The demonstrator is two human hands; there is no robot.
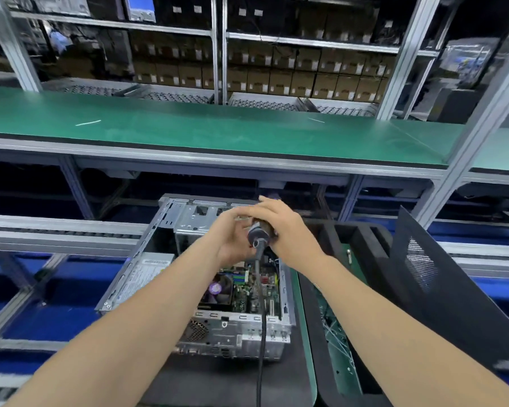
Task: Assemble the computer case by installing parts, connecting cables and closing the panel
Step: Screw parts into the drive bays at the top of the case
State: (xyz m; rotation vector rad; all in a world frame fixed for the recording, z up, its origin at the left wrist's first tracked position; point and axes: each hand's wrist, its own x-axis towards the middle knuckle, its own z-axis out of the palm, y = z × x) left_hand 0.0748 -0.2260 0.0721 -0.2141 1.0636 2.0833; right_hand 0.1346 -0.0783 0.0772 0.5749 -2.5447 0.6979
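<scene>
Two hands, ctr frame, both on one tool, held above the open computer case [232, 336].

1. right hand [288, 230]: fingers wrapped round the barrel of the electric screwdriver [259, 235], clamped on it.
2. left hand [232, 235]: fingers curled round the tool's far end, touching the right hand. The bit is hidden by the hands.
3. cable [262, 318]: black, leaves the near end of the screwdriver and hangs down across the case to the near frame edge.
4. Computer case: silver metal, lying on its side w/ the open side up and the rear I/O face nearest. It sits ctr on a dark pad [218, 383] w/ a green edge.
5. Inside the case: motherboard [247, 292] on the right, w/ the CPU fan [218, 289] on its left part. The PSU [141, 274] lies along the left wall, label up. The drive cage [194, 218] is at the far end, partly behind the hands.
6. side panel [441, 295]: black w/ a mesh vent, off the case, standing tilted at right.
7. foam tray [362, 233]: black, between case and panel. A green strip inside it holds small loose pieces, too small to identify.
8. far counter [218, 127]: green top on an alu frame, spanning the frame beyond the case.
9. cardboard boxes [306, 77]: stacked in rows on racks behind the counter.
10. roller rail [56, 230]: left of the case.
</scene>
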